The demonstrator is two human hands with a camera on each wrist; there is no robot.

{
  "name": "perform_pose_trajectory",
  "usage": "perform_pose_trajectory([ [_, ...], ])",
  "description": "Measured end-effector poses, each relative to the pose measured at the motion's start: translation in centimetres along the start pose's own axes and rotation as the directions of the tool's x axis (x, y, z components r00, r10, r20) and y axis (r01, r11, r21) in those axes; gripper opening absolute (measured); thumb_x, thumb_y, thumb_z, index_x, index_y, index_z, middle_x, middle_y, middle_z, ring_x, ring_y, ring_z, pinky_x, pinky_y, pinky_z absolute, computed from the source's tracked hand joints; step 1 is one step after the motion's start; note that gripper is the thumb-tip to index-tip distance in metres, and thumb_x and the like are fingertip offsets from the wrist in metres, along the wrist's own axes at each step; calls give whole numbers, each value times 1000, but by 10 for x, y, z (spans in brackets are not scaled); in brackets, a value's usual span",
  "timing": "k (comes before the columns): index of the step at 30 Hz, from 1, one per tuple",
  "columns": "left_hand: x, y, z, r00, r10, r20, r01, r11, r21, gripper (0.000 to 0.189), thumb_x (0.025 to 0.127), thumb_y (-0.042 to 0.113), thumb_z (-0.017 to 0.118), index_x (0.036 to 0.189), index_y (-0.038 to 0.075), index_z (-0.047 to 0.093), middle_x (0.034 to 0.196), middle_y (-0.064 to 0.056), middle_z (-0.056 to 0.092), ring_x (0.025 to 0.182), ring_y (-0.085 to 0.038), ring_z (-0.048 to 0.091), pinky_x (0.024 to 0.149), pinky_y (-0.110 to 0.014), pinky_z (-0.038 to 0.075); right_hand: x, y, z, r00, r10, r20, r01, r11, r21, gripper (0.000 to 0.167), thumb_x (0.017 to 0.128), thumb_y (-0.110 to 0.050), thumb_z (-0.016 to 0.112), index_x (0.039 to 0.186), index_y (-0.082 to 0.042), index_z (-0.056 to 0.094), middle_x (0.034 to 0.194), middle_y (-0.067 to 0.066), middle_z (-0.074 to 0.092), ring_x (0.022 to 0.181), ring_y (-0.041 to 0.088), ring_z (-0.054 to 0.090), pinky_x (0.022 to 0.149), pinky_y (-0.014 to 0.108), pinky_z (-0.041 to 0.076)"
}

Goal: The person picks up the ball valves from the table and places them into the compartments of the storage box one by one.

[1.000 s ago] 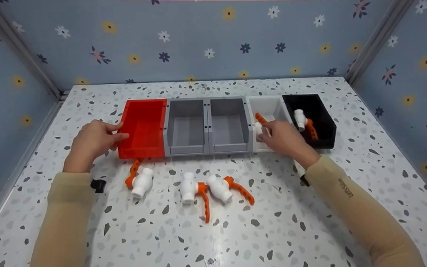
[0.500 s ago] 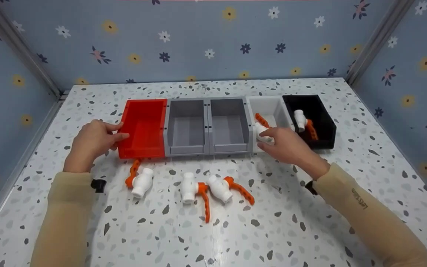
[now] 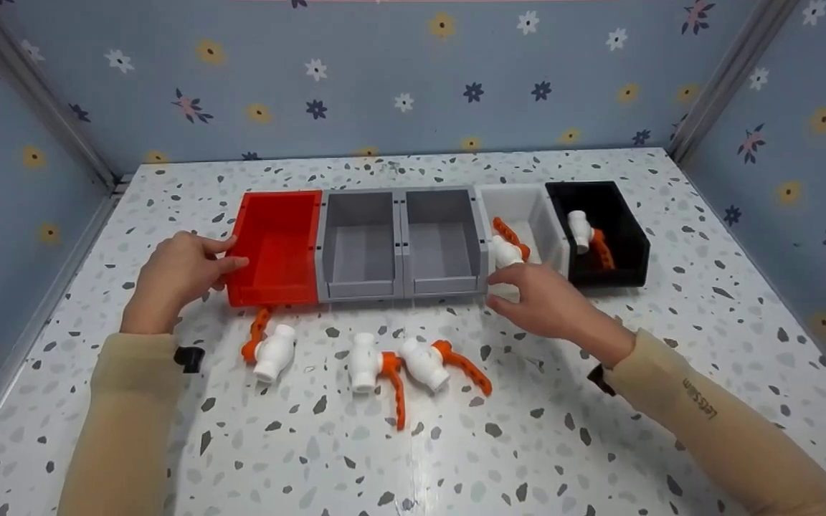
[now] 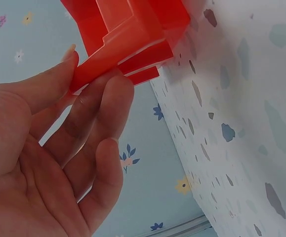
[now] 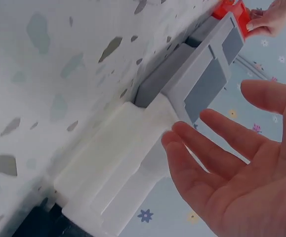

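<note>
My left hand point(image 3: 180, 272) pinches the left wall of the red bin point(image 3: 277, 247) between thumb and fingers; the left wrist view shows the grip at the red edge. My right hand point(image 3: 546, 297) is over the front of the white bin point(image 3: 546, 215), its fingers parted and holding nothing. In the white bin lies a white ball valve point(image 3: 506, 251) with an orange handle, partly behind that hand. Another ball valve point(image 3: 581, 233) leans in the black bin point(image 3: 632, 251). On the table in front are three more: one at left point(image 3: 275, 355), one ball valve point(image 3: 363, 364) in the middle, and another valve point(image 3: 425, 365) beside it.
Two grey bins, one left point(image 3: 361, 289) and one right point(image 3: 443, 285), join the row between red and white. The speckled table point(image 3: 277, 451) carries everything. Flowered walls point(image 3: 384, 72) stand behind and at both sides.
My right hand has let go of the ball valve in the white bin and drawn back toward the bin's front, uncovering more of the valve. My left hand has stayed on the red bin.
</note>
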State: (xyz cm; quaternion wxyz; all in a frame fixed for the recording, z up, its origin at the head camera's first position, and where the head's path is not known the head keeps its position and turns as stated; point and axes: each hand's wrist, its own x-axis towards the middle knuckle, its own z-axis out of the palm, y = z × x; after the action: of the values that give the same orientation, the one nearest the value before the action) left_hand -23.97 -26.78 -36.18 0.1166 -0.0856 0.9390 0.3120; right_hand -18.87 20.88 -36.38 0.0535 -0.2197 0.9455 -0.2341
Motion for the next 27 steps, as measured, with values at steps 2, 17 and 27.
perform_pose_trajectory([
  [2, 0, 0, 0, 1000, 1, -5, -1, 1000, 3, 70, 90, 47, 70, 146, 11, 48, 113, -17, 65, 91, -35, 59, 70, -32, 48, -1, -3, 2, 1000, -21, -7, 21, 1000, -4, 33, 97, -23, 65, 123, -4, 69, 122, 10, 68, 115, 31, 61, 96, 50, 47],
  [17, 1, 1, 0, 1000, -7, -3, 7, 1000, 6, 69, 91, 46, 70, 146, 10, 48, 113, -19, 65, 92, -35, 60, 67, -33, 44, -12, -26, 20, 991, -114, 68, 113, 994, 14, 34, 97, -25, 65, 128, -10, 68, 127, 4, 66, 121, 25, 58, 101, 45, 45],
  [27, 0, 0, 0, 1000, 3, 4, -3, 1000, -2, 70, 91, 47, 70, 146, 10, 48, 113, -18, 64, 91, -34, 59, 68, -34, 45, -17, -39, 37, 974, -206, 93, 198, 977, 83, 34, 96, -23, 67, 127, -10, 68, 126, 2, 66, 121, 22, 58, 101, 42, 45],
])
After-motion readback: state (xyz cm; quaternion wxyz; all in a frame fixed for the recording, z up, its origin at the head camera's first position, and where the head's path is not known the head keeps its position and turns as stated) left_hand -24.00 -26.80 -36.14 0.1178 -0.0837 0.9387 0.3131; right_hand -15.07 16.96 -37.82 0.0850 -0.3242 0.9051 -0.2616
